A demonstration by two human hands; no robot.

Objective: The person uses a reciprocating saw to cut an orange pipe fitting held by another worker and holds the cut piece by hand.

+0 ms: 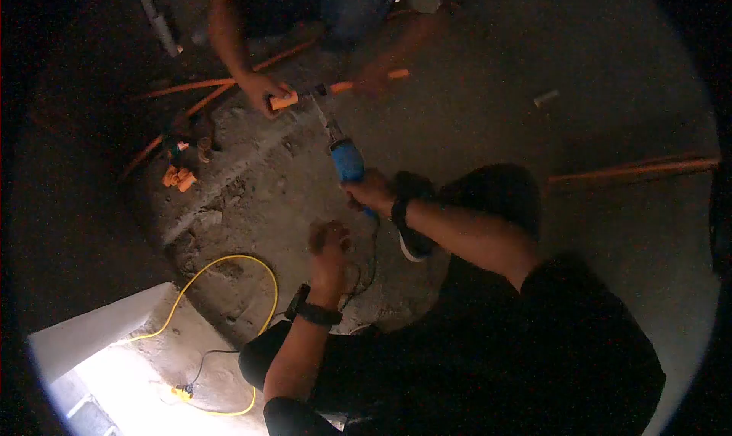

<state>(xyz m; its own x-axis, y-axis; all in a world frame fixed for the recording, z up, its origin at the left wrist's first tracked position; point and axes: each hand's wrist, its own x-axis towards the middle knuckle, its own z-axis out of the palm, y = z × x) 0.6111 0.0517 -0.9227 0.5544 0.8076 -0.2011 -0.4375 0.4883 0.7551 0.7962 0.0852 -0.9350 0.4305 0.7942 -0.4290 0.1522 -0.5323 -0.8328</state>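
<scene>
My right hand [366, 192] is wrapped round the lower end of a blue power tool [348, 160], whose metal tip points up and left. My left hand [329, 244] hangs over the floor, below and left of the tool; its fingers are dim and blurred. Beyond the tool tip, a co-worker's hand [263, 91] holds a short orange pipe piece [284, 100]. The co-worker's other hand [371, 81] is by another orange pipe [341, 87], which has a dark end near the tip.
Orange pipes [206, 99] lie at the upper left, with orange fittings [180, 178] below. A yellow cable [275, 287] loops at the lower left beside a bright light. Another orange pipe [633, 170] lies at the right. The floor [259, 200] has a rough, broken strip.
</scene>
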